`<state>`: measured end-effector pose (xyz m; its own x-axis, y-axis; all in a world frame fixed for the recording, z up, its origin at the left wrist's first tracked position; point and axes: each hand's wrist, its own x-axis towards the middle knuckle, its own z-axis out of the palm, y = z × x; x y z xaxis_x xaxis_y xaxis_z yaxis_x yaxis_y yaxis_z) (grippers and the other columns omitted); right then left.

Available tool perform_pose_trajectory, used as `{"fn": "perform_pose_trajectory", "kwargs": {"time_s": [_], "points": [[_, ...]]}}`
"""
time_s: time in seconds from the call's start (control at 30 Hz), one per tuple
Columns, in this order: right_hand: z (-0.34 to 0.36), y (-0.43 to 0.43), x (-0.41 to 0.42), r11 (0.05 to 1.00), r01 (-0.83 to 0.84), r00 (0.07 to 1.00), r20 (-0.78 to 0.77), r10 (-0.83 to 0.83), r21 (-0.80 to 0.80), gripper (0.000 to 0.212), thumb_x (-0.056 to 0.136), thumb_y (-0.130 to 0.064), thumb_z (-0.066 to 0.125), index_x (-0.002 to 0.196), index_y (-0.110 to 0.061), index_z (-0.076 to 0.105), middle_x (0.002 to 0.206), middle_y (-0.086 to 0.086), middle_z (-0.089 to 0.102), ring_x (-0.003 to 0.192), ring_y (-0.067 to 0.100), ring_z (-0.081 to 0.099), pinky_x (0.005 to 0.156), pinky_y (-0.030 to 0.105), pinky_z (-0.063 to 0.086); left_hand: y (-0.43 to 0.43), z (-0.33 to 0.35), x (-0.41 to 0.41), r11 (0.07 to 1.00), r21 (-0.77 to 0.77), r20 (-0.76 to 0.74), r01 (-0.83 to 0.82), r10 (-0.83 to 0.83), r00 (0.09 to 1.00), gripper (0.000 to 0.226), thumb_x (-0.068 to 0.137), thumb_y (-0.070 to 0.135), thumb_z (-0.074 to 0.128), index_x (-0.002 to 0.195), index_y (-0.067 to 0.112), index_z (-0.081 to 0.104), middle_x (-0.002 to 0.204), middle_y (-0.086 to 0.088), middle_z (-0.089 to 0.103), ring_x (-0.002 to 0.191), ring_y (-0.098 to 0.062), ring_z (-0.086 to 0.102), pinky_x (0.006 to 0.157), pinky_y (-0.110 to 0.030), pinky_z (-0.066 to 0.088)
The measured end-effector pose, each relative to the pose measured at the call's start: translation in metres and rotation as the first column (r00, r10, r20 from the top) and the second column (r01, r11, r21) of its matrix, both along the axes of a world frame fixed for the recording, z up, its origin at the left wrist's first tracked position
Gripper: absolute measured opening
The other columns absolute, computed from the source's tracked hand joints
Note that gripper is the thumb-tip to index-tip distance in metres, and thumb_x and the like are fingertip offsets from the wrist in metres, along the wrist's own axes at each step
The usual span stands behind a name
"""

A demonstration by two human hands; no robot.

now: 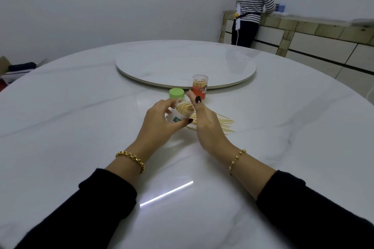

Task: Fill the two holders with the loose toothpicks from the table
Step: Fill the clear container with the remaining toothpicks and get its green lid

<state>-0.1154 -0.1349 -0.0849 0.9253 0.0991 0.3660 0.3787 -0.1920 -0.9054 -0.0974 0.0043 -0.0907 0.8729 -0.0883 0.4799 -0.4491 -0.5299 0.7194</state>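
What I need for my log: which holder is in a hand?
The white-labelled holder, tilted and open in the left hand. The orange holder stands upright on the table.

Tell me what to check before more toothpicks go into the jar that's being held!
1. Left hand grips the clear holder: ok.
2. Green lid is off, on the table: ok.
3. Right hand is open, free to pick: ok.
4. Loose toothpicks lie by the right hand: ok.
5. Room left in the clear holder: cannot tell.
6. Orange holder stands upright: ok.
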Motion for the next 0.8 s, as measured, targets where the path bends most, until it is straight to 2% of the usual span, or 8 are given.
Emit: {"fn": "perform_pose_trajectory", "kwargs": {"time_s": [0.03,0.1,0.17,0.33,0.53,0.63,0.73,0.8], "points": [[-0.001,0.002,0.0,0.998,0.009,0.999,0.043,-0.006,-0.07,0.038,0.103,-0.034,0.023,0.128,-0.025,0.049,0.101,-0.032,0.062,0.108,-0.016,0.052,0.106,0.021,0.035,0.0,0.0,0.0,1.0,0.006,0.0,0.009,-0.009,1.0,0.047,0.073,0.027,0.079,0.117,0.023,0.061,0.107,0.006,0.06,0.091,-0.005,0.053,0.073,-0.007,0.041],[-0.004,0.004,0.001,0.97,0.031,0.992,0.129,0.0,-0.242,0.058,0.095,-0.045,0.018,0.145,-0.023,0.036,0.134,-0.022,0.053,0.133,-0.003,0.037,0.118,0.044,0.014,-0.001,-0.001,-0.001,0.999,0.029,0.009,0.036,-0.036,0.999,0.047,0.072,0.024,0.079,0.116,0.022,0.062,0.105,0.005,0.061,0.09,-0.003,0.053,0.076,-0.007,0.04],[-0.008,0.003,0.005,0.92,0.088,0.982,0.188,-0.016,-0.381,0.062,0.094,-0.047,0.013,0.151,-0.022,0.024,0.153,-0.008,0.032,0.143,0.0,0.015,0.119,0.046,-0.002,-0.003,-0.001,-0.002,0.997,0.045,0.03,0.059,-0.061,0.998,0.045,0.073,0.021,0.077,0.115,0.02,0.062,0.103,0.005,0.062,0.089,0.0,0.052,0.075,-0.003,0.037],[-0.008,-0.001,0.01,0.812,0.2,0.962,0.266,-0.057,-0.549,0.065,0.093,-0.052,0.005,0.152,-0.025,0.014,0.159,-0.013,0.012,0.145,-0.001,-0.004,0.116,0.05,-0.014,-0.003,0.0,-0.002,0.998,0.023,0.057,0.064,-0.066,0.996,0.049,0.072,0.021,0.077,0.118,0.019,0.06,0.103,0.01,0.06,0.089,-0.001,0.054,0.077,-0.003,0.04],[-0.004,-0.01,0.011,0.883,0.195,0.961,0.262,-0.086,-0.426,0.057,0.096,-0.049,0.014,0.15,-0.033,0.02,0.153,-0.017,0.027,0.145,0.0,0.008,0.115,0.054,-0.011,0.001,0.0,0.0,0.997,-0.048,0.001,0.055,-0.055,0.999,0.043,0.073,0.031,0.079,0.111,0.025,0.06,0.106,0.012,0.062,0.094,-0.004,0.056,0.073,-0.005,0.042],[0.0,-0.009,0.006,0.903,0.219,0.949,0.296,-0.109,-0.369,0.058,0.095,-0.047,0.012,0.146,-0.031,0.035,0.145,-0.017,0.041,0.142,-0.001,0.02,0.116,0.052,-0.007,0.003,0.001,0.002,0.994,-0.102,-0.018,0.035,-0.037,0.999,0.042,0.074,0.03,0.078,0.11,0.023,0.059,0.105,0.01,0.064,0.095,-0.005,0.058,0.071,-0.005,0.044],[0.0,-0.007,0.003,0.901,0.221,0.925,0.373,-0.072,-0.374,0.056,0.097,-0.042,0.013,0.134,-0.028,0.052,0.13,-0.035,0.041,0.139,0.002,0.029,0.117,0.051,-0.002,0.004,-0.001,0.004,0.987,-0.159,-0.032,0.003,-0.008,0.999,0.041,0.076,0.03,0.078,0.111,0.02,0.059,0.102,0.009,0.066,0.096,-0.007,0.061,0.076,-0.014,0.05],[-0.001,-0.007,0.004,0.884,0.241,0.906,0.418,-0.058,-0.399,0.056,0.098,-0.039,0.013,0.129,-0.028,0.058,0.131,-0.027,0.05,0.138,0.002,0.032,0.117,0.051,0.0,0.004,-0.001,0.005,0.982,-0.19,-0.037,-0.002,-0.005,0.999,0.042,0.076,0.029,0.078,0.113,0.018,0.059,0.101,0.008,0.067,0.095,-0.008,0.063,0.077,-0.02,0.053]]}}
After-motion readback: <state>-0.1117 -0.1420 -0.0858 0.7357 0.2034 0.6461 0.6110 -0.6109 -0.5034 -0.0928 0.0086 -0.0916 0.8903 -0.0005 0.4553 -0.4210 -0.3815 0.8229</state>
